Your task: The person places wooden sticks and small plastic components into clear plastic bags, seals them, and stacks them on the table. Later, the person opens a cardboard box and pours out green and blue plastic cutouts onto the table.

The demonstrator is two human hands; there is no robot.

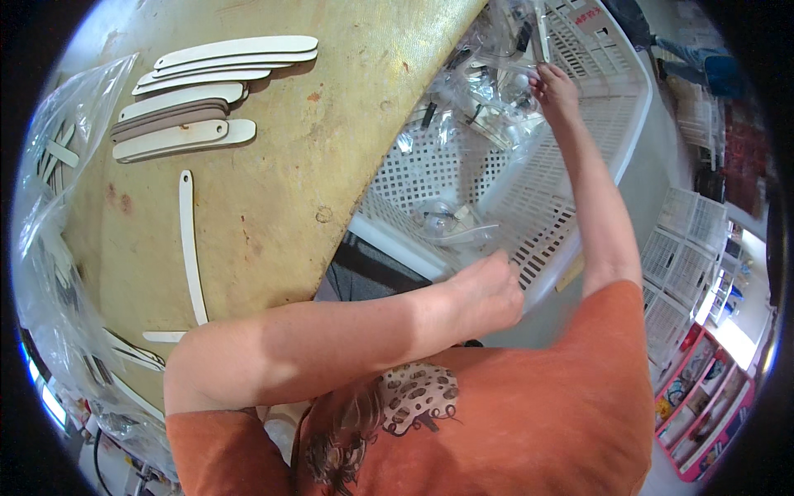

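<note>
My right hand [555, 92] reaches into the far part of a white perforated plastic basket [633, 99]. Its fingertips pinch the edge of a clear plastic bag [527, 69] among several bags with small white and dark parts inside. My left hand [487, 288] is curled at the basket's near side; its fingers are turned away, so whether it holds anything is hidden. Just beyond it a small clear bag [443, 217] lies inside the basket. On the worktable [285, 204], to the left, rest stacked pale curved strips [236, 49], some with a hole at one end.
A single pale strip [189, 242] lies lengthwise near my left forearm. Clear plastic sheeting [80, 142] with more strips inside covers the table's left side. White crates [685, 248] and a pink-framed rack [704, 403] stand at the right. Part of another person [688, 59] shows at upper right.
</note>
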